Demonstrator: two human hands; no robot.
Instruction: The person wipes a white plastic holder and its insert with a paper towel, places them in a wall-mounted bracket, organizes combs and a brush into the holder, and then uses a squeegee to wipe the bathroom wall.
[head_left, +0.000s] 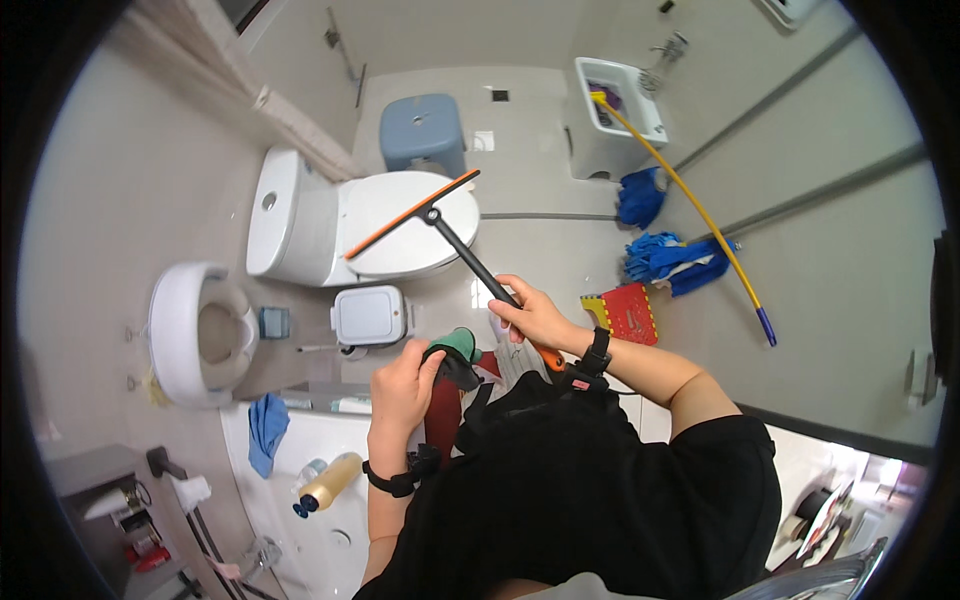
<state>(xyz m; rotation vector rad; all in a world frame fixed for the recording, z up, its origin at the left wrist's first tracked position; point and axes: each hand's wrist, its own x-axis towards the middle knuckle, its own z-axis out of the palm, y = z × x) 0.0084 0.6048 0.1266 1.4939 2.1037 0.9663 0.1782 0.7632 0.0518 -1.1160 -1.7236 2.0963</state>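
Note:
My right hand (534, 311) grips the black handle of a squeegee (469, 256), near its orange end. The squeegee's long orange-edged blade reaches up and left, and in the view it overlaps the closed white lid of a toilet (409, 225). Whether the blade touches the lid I cannot tell. Pinched in my left hand (405, 379) is a folded cloth (455, 349), green on one face and dark grey on the other. The cloth hangs close in front of my body, apart from the squeegee.
Below the toilet stand a small lidded bin (369, 315) and a wall-hung child's toilet seat (199, 334). A washbasin (300, 450) at lower left holds a yellow bottle (330, 484) and blue cloth (268, 433). Right are a red step stool (630, 315), blue mop heads (667, 259) and a yellow pole (697, 202).

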